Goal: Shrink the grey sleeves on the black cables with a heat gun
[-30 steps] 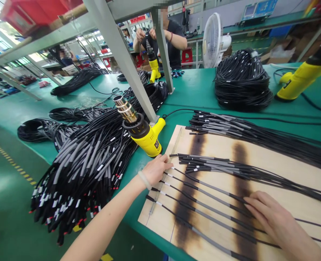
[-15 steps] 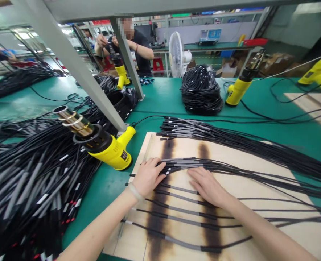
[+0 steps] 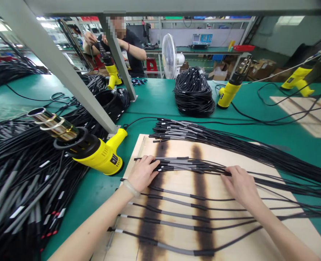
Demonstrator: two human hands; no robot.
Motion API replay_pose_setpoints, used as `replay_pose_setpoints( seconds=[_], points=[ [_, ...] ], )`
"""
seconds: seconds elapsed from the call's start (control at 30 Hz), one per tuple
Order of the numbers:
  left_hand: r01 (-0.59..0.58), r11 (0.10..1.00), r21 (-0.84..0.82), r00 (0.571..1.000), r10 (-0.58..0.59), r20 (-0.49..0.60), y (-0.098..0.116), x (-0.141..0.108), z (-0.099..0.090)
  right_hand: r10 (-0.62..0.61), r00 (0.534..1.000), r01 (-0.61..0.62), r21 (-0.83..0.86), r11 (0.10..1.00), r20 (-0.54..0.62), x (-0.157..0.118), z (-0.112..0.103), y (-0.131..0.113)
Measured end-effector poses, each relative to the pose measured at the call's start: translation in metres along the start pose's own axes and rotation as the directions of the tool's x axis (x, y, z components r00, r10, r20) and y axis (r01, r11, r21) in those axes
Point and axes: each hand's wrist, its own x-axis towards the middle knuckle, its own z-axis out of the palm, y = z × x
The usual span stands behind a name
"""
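A scorched plywood board (image 3: 239, 156) lies on the green bench, with a bundle of black and grey sleeved cables (image 3: 182, 165) across it. My left hand (image 3: 142, 174) is curled over the bundle's left ends. My right hand (image 3: 240, 186) presses its fingertips onto the same bundle further along. Below the hands, several single cables (image 3: 171, 214) lie side by side on the board. A thicker bunch of cables (image 3: 204, 134) fans out along the board's far edge.
A yellow heat gun (image 3: 100, 157) stands just left of the board, beside a large cable pile (image 3: 21, 188). A grey shelf post (image 3: 68, 79) rises behind it. Further back are a black cable coil (image 3: 194, 94), a second heat gun (image 3: 229, 90), a fan (image 3: 169, 56) and a co-worker (image 3: 127, 47).
My right hand has moved from the lower single cables onto the bundle and slid right along it. My left hand has settled on the bundle's ends. The view has swung and levelled.
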Motion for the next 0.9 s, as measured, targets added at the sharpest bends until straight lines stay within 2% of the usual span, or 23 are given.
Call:
replay_pose_setpoints(
  seconds=[0.07,0.17,0.23,0.3,0.4,0.5,0.57,0.7,0.8,0.9],
  points=[
    [0.005,1.000,-0.008,1.000,-0.005,0.000,0.001,-0.001,0.000,-0.049,0.995,0.044,0.058,0.997,0.090,-0.002,0.000,0.006],
    [0.016,1.000,-0.007,1.000,-0.016,-0.004,0.001,-0.002,-0.001,-0.142,0.977,0.099,0.249,0.963,0.159,-0.002,-0.003,-0.005],
    [0.017,1.000,-0.011,1.000,-0.017,-0.004,0.002,-0.002,-0.001,-0.138,0.970,0.055,0.371,0.927,0.202,0.001,-0.006,-0.018],
    [0.014,1.000,-0.015,1.000,-0.014,-0.001,0.003,-0.003,-0.001,-0.078,0.962,-0.050,0.450,0.892,0.261,0.005,-0.006,-0.032],
    [0.007,1.000,-0.008,1.000,-0.007,-0.011,0.004,-0.003,0.002,0.049,0.949,-0.202,0.485,0.851,0.310,0.011,-0.002,-0.045],
    [-0.020,1.000,0.004,1.000,0.020,-0.020,0.004,-0.004,0.005,0.132,0.946,-0.273,0.509,0.816,0.295,0.013,0.001,-0.048],
    [-0.042,0.999,0.026,0.999,0.043,-0.020,0.005,-0.005,0.007,0.109,0.942,-0.271,0.529,0.804,0.317,0.012,0.000,-0.048],
    [-0.071,0.995,0.075,0.997,0.074,-0.032,0.008,-0.005,0.007,-0.022,0.921,-0.234,0.598,0.767,0.389,0.006,-0.013,-0.048],
    [-0.085,0.994,0.065,0.994,0.089,-0.061,0.009,-0.004,0.005,0.119,0.937,-0.317,0.652,0.689,0.329,0.004,-0.026,-0.049],
    [-0.074,0.995,0.064,0.995,0.078,-0.060,0.008,-0.004,0.004,0.252,0.926,-0.377,0.676,0.633,0.281,0.003,-0.037,-0.048]
  ],
)
